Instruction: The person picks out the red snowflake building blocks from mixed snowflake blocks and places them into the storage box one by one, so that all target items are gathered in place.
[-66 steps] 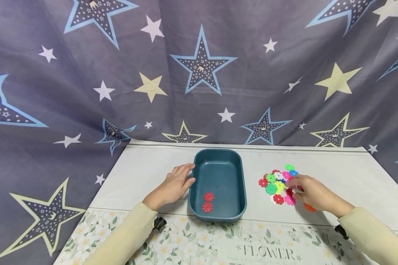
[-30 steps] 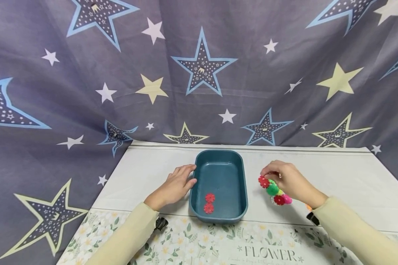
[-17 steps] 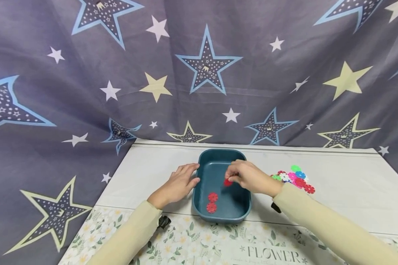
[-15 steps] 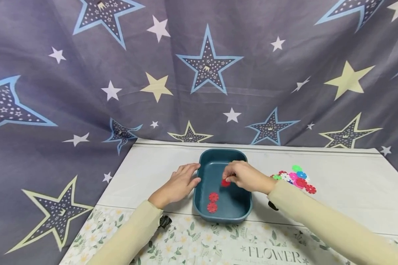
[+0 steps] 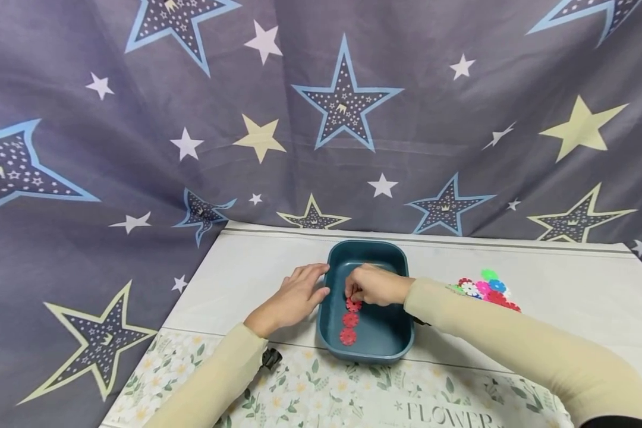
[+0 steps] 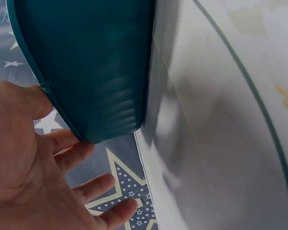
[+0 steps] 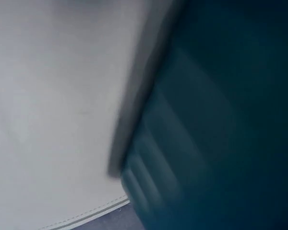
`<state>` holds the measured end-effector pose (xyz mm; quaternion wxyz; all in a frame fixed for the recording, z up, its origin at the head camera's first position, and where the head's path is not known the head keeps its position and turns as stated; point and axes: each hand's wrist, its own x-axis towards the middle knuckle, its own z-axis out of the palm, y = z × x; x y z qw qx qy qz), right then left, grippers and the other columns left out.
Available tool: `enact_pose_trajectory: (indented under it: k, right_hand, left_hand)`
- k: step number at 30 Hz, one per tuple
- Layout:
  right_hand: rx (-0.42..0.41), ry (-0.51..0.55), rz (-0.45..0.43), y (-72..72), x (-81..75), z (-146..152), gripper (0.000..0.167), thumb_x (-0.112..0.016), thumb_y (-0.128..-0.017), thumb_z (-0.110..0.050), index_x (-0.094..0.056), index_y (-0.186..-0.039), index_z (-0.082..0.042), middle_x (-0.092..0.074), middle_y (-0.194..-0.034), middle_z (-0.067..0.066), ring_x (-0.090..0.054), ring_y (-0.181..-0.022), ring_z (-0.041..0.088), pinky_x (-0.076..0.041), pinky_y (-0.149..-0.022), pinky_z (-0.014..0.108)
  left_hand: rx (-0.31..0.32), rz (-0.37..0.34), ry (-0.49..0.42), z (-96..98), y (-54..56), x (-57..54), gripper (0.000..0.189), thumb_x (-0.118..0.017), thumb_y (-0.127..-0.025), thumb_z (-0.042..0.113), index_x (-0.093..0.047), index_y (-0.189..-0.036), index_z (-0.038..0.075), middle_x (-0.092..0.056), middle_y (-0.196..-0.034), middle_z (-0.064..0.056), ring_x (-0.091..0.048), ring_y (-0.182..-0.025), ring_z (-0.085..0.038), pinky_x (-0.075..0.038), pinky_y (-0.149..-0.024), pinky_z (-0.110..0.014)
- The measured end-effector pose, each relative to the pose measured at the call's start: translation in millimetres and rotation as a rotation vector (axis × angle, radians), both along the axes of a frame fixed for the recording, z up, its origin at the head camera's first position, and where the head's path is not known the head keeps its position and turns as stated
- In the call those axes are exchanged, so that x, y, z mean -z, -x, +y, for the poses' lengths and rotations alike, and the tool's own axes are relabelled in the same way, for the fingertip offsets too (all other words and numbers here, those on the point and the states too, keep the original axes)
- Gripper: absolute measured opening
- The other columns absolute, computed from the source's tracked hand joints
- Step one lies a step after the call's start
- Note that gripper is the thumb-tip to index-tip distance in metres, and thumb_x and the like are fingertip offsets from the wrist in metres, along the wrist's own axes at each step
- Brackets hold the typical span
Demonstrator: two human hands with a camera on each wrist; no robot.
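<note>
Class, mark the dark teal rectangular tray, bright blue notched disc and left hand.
Dark teal rectangular tray (image 5: 382,331), head view, bare floor.
Bright blue notched disc (image 5: 496,286), head view, centre.
Left hand (image 5: 289,299), head view, back of hand.

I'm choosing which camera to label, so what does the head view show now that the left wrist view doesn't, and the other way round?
Only the head view: the right hand, three red discs in the tray, the multicoloured pile and the FLOWER lettering.
Only the left wrist view: the palm side of the left hand.
Both: that hand at the tray's edge, the white surface and the star-patterned cloth.
</note>
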<state>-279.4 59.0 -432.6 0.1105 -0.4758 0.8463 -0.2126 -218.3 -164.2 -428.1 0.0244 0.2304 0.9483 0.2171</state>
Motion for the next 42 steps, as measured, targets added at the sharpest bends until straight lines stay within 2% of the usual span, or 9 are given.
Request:
enact_pose_trajectory:
  k: [5,10,14,18,22,25,30,38,42]
  right_hand:
    - [0.004,-0.030,0.000,2.1,3.4,0,0.010,-0.073,-0.081,-0.001,-0.071,-0.086,-0.010,-0.064,-0.078,-0.005,-0.056,-0.067,0.004,-0.048,-0.065,0.022]
    - [0.020,-0.002,0.004,3.4,7.1,1,0.007,-0.071,-0.085,-0.005,-0.069,-0.081,-0.011,-0.061,-0.073,-0.006,-0.053,-0.063,0.005,-0.046,-0.062,0.023]
    - [0.030,0.056,0.015,1.9,-0.5,6,0.002,-0.069,-0.087,-0.007,-0.069,-0.086,-0.009,-0.062,-0.077,-0.005,-0.054,-0.066,0.005,-0.047,-0.063,0.024]
    - [-0.082,0.089,0.065,-6.8,-11.2,16,0.008,-0.073,-0.084,-0.011,-0.071,-0.091,-0.011,-0.060,-0.083,-0.005,-0.056,-0.073,0.007,-0.045,-0.068,0.024]
    - [-0.249,0.023,0.058,-29.7,-14.3,19,0.015,-0.074,-0.084,-0.021,-0.074,-0.098,-0.017,-0.057,-0.091,-0.009,-0.052,-0.084,0.008,-0.042,-0.078,0.024]
    - [-0.298,-0.042,0.030,-45.1,-14.9,20,0.021,-0.073,-0.085,-0.025,-0.074,-0.105,-0.018,-0.057,-0.098,-0.010,-0.049,-0.090,0.007,-0.041,-0.082,0.025]
    - [-0.252,-0.121,0.034,-51.3,-15.0,21,0.032,-0.073,-0.084,-0.030,-0.071,-0.113,-0.017,-0.053,-0.103,-0.008,-0.046,-0.093,0.008,-0.040,-0.084,0.026]
    - [-0.140,-0.133,0.034,-42.6,-17.8,25,0.031,-0.072,-0.085,-0.028,-0.069,-0.112,-0.012,-0.053,-0.106,-0.003,-0.048,-0.098,0.013,-0.042,-0.087,0.032]
    - [-0.138,-0.155,0.011,-40.8,-17.7,25,0.033,-0.071,-0.086,-0.026,-0.067,-0.115,-0.010,-0.054,-0.114,0.001,-0.048,-0.104,0.017,-0.040,-0.092,0.035]
  left_hand:
    - [0.005,-0.006,0.009,1.2,0.2,-0.8,0.051,-0.043,-0.101,0.035,-0.034,-0.146,0.012,-0.032,-0.148,-0.002,-0.026,-0.135,-0.024,-0.028,-0.097,-0.052]
    - [0.002,0.007,0.019,-0.1,0.3,-1.1,0.052,-0.042,-0.101,0.037,-0.034,-0.146,0.012,-0.033,-0.148,-0.002,-0.027,-0.134,-0.023,-0.029,-0.096,-0.050]
    - [0.007,0.009,0.019,-0.9,0.4,0.1,0.051,-0.041,-0.102,0.037,-0.034,-0.146,0.012,-0.033,-0.148,-0.002,-0.028,-0.134,-0.023,-0.030,-0.096,-0.050]
    - [0.008,0.003,0.006,-1.1,-0.3,-0.8,0.051,-0.043,-0.102,0.034,-0.034,-0.146,0.011,-0.033,-0.148,-0.003,-0.028,-0.134,-0.024,-0.029,-0.097,-0.052]
    - [0.012,0.003,0.009,-1.5,-0.5,-1.1,0.051,-0.042,-0.102,0.035,-0.034,-0.146,0.011,-0.033,-0.148,-0.003,-0.028,-0.133,-0.024,-0.029,-0.097,-0.052]
    - [0.014,0.001,0.018,-1.5,0.2,-0.7,0.052,-0.039,-0.102,0.037,-0.033,-0.147,0.012,-0.032,-0.148,-0.002,-0.027,-0.134,-0.023,-0.028,-0.098,-0.052]
    - [0.010,-0.002,0.019,-1.5,1.2,-1.3,0.052,-0.039,-0.102,0.038,-0.033,-0.147,0.013,-0.032,-0.148,-0.001,-0.027,-0.134,-0.022,-0.028,-0.099,-0.052]
    - [0.014,-0.004,0.015,-1.6,1.4,-1.7,0.052,-0.040,-0.102,0.038,-0.033,-0.147,0.012,-0.032,-0.149,-0.002,-0.027,-0.134,-0.022,-0.028,-0.098,-0.053]
    - [0.008,-0.006,0.015,-1.5,1.0,-1.2,0.052,-0.041,-0.101,0.037,-0.033,-0.146,0.012,-0.032,-0.148,-0.002,-0.027,-0.134,-0.022,-0.028,-0.098,-0.053]
